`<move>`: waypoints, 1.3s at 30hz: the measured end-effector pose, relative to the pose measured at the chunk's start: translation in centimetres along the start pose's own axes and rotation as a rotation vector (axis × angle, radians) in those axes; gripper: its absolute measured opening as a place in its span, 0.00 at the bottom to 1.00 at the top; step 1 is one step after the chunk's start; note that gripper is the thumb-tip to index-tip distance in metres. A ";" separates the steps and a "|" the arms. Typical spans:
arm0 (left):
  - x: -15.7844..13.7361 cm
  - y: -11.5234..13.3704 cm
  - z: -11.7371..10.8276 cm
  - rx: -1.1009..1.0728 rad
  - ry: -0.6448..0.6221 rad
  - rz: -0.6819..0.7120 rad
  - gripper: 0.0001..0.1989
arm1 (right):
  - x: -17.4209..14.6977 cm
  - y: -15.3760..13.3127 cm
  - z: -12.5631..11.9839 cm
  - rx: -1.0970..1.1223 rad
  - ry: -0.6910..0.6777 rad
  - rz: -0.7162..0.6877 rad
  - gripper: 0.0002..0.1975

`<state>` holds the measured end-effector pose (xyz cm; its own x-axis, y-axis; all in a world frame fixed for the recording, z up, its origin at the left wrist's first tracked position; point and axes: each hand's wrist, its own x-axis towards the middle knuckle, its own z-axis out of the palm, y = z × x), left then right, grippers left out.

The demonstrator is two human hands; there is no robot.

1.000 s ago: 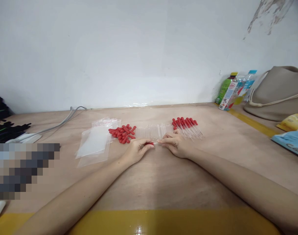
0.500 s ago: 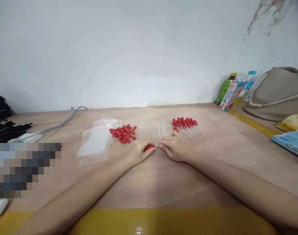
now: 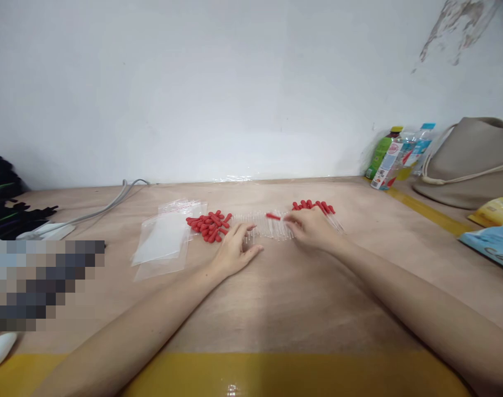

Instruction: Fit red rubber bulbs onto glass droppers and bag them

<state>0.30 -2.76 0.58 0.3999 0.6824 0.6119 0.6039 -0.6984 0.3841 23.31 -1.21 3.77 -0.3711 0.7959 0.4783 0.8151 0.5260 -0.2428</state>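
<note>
My right hand [image 3: 313, 228] is closed at the fingertips on a glass dropper [image 3: 272, 216], whose red rubber bulb points left and is smeared by motion. Below it lies a row of clear glass tubes [image 3: 276, 230]. My left hand [image 3: 233, 251] rests over the left part of that row with its fingers apart and nothing between them. A pile of loose red rubber bulbs [image 3: 210, 225] lies just left of the tubes. Droppers with red bulbs fitted [image 3: 309, 204] lie side by side at the right, partly hidden behind my right hand.
Clear zip bags [image 3: 162, 234] lie left of the bulbs, with a grey cable [image 3: 111, 205] behind them. At the back right stand several bottles [image 3: 387, 160] and a grey drawstring bag [image 3: 470, 157]. Blue and yellow packets [image 3: 493, 242] sit at the right edge.
My hands have parted. The dropper, with its red bulb in my left hand before, is now in my right hand, farther up and right. My left hand has let go and opened.
</note>
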 end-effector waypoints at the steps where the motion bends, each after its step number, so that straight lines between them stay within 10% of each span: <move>1: 0.0 -0.1 0.0 -0.008 -0.006 0.005 0.15 | 0.3 0.9 -0.2 0.036 0.032 0.143 0.09; 5: 0.1 -0.2 0.3 -0.035 -0.050 0.011 0.04 | 0.8 3.9 -0.4 0.020 0.095 0.525 0.10; 11: 0.1 0.1 0.4 0.010 -0.037 0.022 0.10 | 0.7 4.7 1.0 -0.116 0.077 0.652 0.12; 19: 0.2 0.3 0.1 0.023 -0.089 0.041 0.02 | 0.7 3.6 0.7 -0.135 0.048 0.674 0.15; 29: 0.1 0.1 0.1 0.039 -0.111 0.030 0.03 | 0.4 1.6 -1.6 -0.317 -0.318 0.462 0.12; 39: 0.1 0.2 0.2 0.046 -0.124 0.020 0.03 | 0.6 0.7 -0.2 -0.269 -0.253 0.565 0.15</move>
<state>0.60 -2.76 0.61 0.4922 0.6922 0.5279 0.6252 -0.7031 0.3389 23.73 -0.45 4.06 0.0786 0.9898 0.1190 0.9848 -0.0586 -0.1633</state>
